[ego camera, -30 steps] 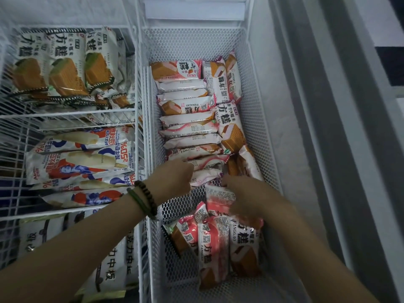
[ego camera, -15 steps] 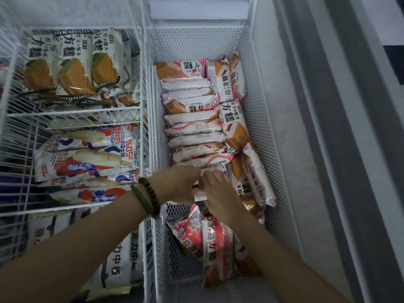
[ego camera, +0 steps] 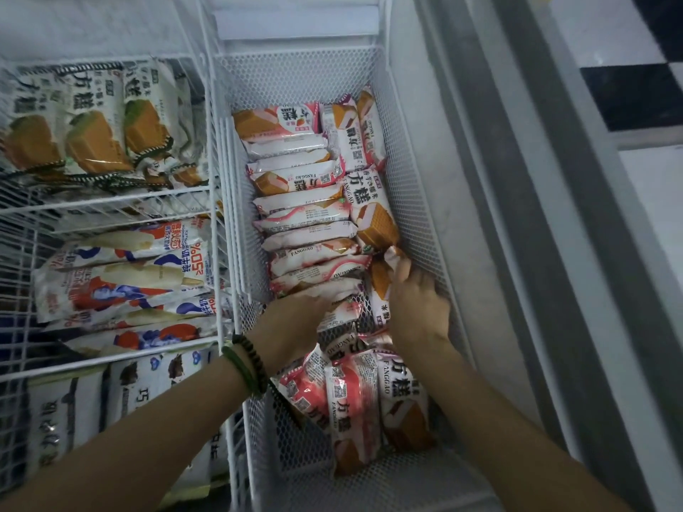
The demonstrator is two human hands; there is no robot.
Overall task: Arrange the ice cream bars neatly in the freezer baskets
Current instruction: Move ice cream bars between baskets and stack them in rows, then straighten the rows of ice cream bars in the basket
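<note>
A white mesh basket point(ego camera: 414, 168) holds pink-and-white ice cream bars. A row of them point(ego camera: 306, 216) lies stacked crosswise down its left side, and others point(ego camera: 373, 212) lie lengthwise along the right wall. Loose bars point(ego camera: 354, 404) sit in a heap at the near end. My left hand point(ego camera: 292, 323), with bracelets on the wrist, presses on the nearest bar of the row point(ego camera: 340, 315). My right hand point(ego camera: 415, 301) closes on a lengthwise bar point(ego camera: 380, 290) by the right wall.
Wire baskets on the left hold green-and-white bars point(ego camera: 92, 123), blue-and-red bars point(ego camera: 125, 275) and grey-white bars point(ego camera: 111, 408). The freezer's grey rim point(ego camera: 517, 216) runs along the right, with tiled floor point(ego camera: 635, 97) beyond.
My right hand has moved from the middle of the basket to the right wall and taken hold of the lengthwise bar there. My left hand stays on the end of the row.
</note>
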